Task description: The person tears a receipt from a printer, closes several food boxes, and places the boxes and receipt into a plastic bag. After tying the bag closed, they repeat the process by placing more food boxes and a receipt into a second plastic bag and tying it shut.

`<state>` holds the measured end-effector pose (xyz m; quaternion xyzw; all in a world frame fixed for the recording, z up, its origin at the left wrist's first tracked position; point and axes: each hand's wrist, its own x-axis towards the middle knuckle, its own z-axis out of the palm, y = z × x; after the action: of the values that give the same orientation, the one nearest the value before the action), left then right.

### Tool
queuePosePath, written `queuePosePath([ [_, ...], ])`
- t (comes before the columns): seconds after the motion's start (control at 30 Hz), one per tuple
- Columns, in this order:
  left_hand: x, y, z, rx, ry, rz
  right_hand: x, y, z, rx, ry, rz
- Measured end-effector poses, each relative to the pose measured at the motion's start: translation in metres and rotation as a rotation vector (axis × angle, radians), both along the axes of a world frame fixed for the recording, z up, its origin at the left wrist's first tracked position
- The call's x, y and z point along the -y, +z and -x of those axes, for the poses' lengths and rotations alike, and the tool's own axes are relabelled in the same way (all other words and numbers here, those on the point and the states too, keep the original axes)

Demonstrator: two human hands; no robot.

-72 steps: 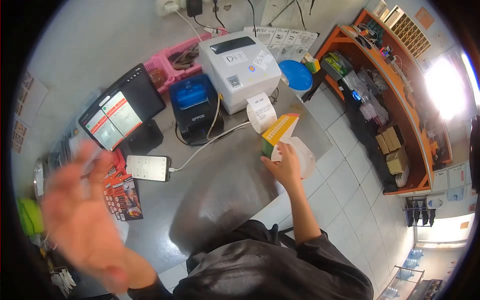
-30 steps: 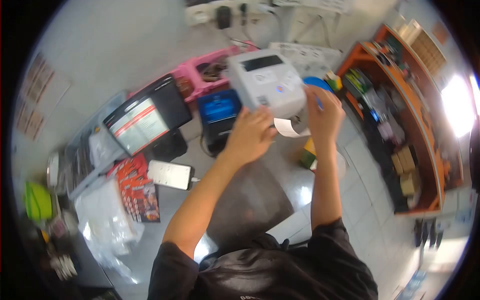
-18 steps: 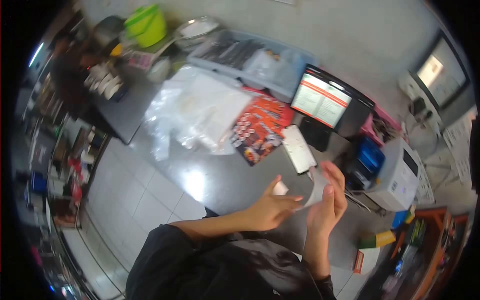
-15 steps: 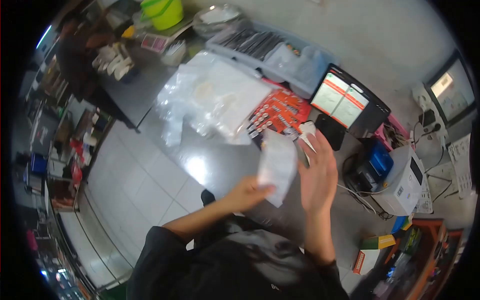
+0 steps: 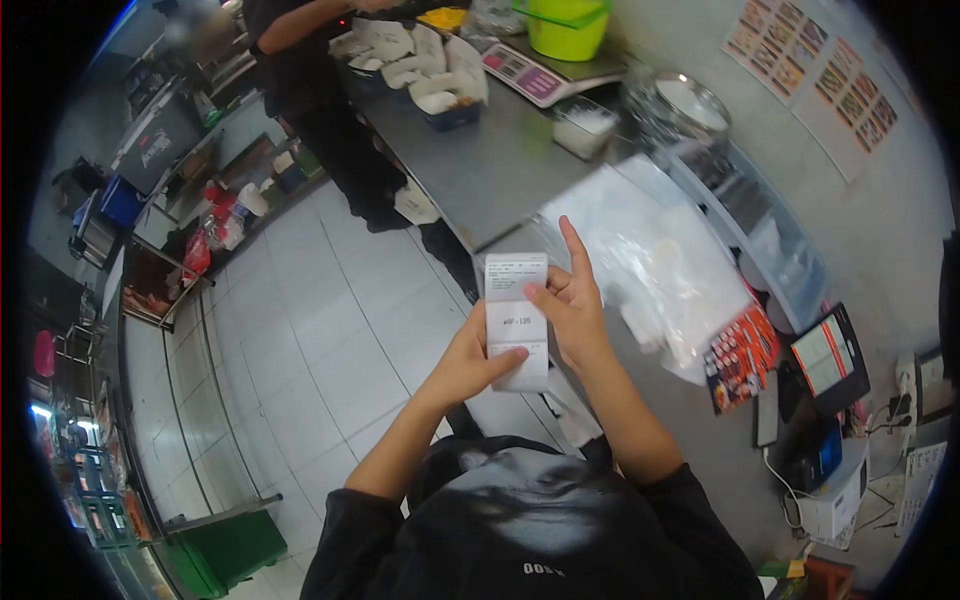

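L hand: thumb laid across front of the lower part, fingers behind, pinching the printed paper strip by its L edge
R hand: thumb on R edge of strip higher up, index extended and spread away, rest curled; can't tell if they're pinching, backs of fingers hide it

Strip = upright, near flat, print facing wearer, in front of torso. Short code mid-strip, small text above, too fine to read

Step, my read: strip held up for a look, prob a print check. Next move from this pose calls for light, even tension w/ both hands so thin paper doesn't curl or tear, and thumbs clear of text

Outward: counter to R w/ clear plastic bags nearest R hand, then red/black leaflets, phone, tablet, white printer

Ahead, far counter w/ open food boxes, scale, green bucket; co-worker in dark clothes stands just beside it, well apart from strip
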<state>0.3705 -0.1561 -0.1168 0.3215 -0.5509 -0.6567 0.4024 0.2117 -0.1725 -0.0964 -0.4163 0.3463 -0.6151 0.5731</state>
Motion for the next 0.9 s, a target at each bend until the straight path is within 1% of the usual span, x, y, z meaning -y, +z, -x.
queuePosePath([
  [0.1,0.03,-0.005,-0.045,-0.075,-0.05,-0.136,0.052,0.003,-0.045,0.03,-0.08,0.052],
  [0.13,0.039,-0.008,-0.057,0.021,-0.04,-0.157,0.066,0.007,-0.053,0.02,-0.115,0.057],
  [0.2,0.057,-0.007,-0.074,0.041,-0.049,-0.217,0.096,0.01,-0.063,-0.004,-0.218,0.128],
  [0.3,0.095,-0.016,-0.084,0.009,-0.04,-0.254,0.129,0.016,-0.066,0.022,-0.231,0.124],
  [0.4,0.143,-0.036,-0.081,-0.007,-0.028,-0.244,0.171,0.004,-0.061,-0.239,-0.4,0.413],
  [0.47,0.181,-0.044,-0.069,0.034,-0.025,-0.243,0.207,-0.028,-0.05,-0.406,-0.522,0.354],
  [0.5,0.202,-0.058,-0.062,0.08,-0.063,-0.267,0.226,-0.049,-0.043,-0.488,-0.58,0.324],
  [0.57,0.241,-0.092,-0.049,0.176,-0.132,-0.326,0.256,-0.095,-0.031,-1.175,-0.703,0.116],
  [0.6,0.256,-0.095,-0.042,0.241,-0.156,-0.317,0.266,-0.115,-0.03,-1.512,-0.731,-0.025],
  [0.67,0.292,-0.105,-0.037,0.49,-0.233,-0.158,0.292,-0.146,-0.023,-1.681,-0.655,-0.063],
  [0.7,0.299,-0.097,-0.039,0.623,-0.286,-0.095,0.29,-0.154,-0.029,-1.757,-0.597,-0.109],
  [0.73,0.31,-0.089,-0.04,0.985,-0.281,0.203,0.296,-0.159,-0.025,-1.814,-0.61,-0.08],
  [0.83,0.348,-0.074,-0.026,0.869,-0.023,0.582,0.309,-0.145,-0.021,-1.641,-0.612,-0.107],
  [0.9,0.39,-0.084,-0.012,0.791,-0.182,0.909,0.307,-0.141,-0.02,-1.646,-0.581,-0.078],
])
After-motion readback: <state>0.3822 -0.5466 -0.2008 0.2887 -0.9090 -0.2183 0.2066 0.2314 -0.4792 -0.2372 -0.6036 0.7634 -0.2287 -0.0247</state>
